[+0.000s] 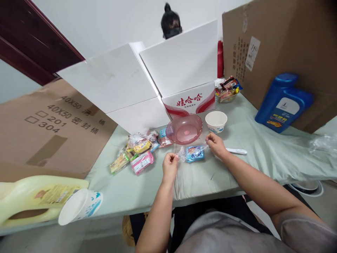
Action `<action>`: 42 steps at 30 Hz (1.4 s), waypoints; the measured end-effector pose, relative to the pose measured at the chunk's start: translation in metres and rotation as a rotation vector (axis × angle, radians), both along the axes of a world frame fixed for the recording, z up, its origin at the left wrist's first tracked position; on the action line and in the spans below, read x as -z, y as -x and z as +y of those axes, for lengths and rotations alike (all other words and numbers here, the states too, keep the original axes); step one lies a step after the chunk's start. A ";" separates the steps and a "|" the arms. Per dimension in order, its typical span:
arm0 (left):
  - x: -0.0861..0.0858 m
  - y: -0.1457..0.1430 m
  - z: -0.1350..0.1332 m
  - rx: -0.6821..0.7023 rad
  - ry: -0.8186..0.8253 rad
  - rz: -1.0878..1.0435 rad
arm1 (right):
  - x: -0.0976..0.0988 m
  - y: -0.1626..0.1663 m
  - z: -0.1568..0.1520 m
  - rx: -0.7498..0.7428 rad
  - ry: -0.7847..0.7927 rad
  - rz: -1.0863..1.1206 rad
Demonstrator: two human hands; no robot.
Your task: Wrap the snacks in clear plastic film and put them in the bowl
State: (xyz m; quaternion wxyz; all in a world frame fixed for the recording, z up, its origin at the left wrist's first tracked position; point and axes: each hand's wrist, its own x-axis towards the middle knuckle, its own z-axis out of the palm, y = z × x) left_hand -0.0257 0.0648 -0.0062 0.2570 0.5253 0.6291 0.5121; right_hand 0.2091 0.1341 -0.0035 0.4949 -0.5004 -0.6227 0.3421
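A small blue packet (195, 154) with printed pictures lies in the middle of the table, in a clear plastic wrapper (182, 154) that sticks out at both sides. My left hand (170, 166) pinches the wrapper's left end. At the other end, the fingers of my right hand (216, 144) are closed on the clear plastic. Just behind the packet stands a pink translucent bowl (186, 131). A white paper bowl (216, 121) with a blue pattern is beyond my right hand. The white handle (238, 151) of a utensil shows beside my right wrist, its other end hidden.
Wrapped snacks (142, 147) are heaped at left. A white carton (192, 63) stands at the back; a person's head (171, 23) shows above it. Brown cartons (279, 45) flank the table. A blue bottle (284, 103), yellow jug (44, 196), tipped paper cup (81, 207) and candy bowl (228, 94) stand about.
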 end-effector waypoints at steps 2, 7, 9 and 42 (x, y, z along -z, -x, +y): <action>0.000 0.003 -0.003 -0.038 -0.020 -0.007 | 0.001 0.000 0.000 0.030 -0.024 -0.066; 0.003 0.009 -0.001 -0.167 -0.036 -0.019 | -0.006 -0.003 -0.004 0.159 -0.325 -0.333; 0.006 0.012 -0.002 -0.195 -0.027 -0.023 | -0.013 -0.004 -0.009 0.091 -0.428 -0.345; -0.073 -0.038 -0.041 0.466 -0.270 0.496 | -0.012 0.010 -0.021 -0.227 -0.215 -0.482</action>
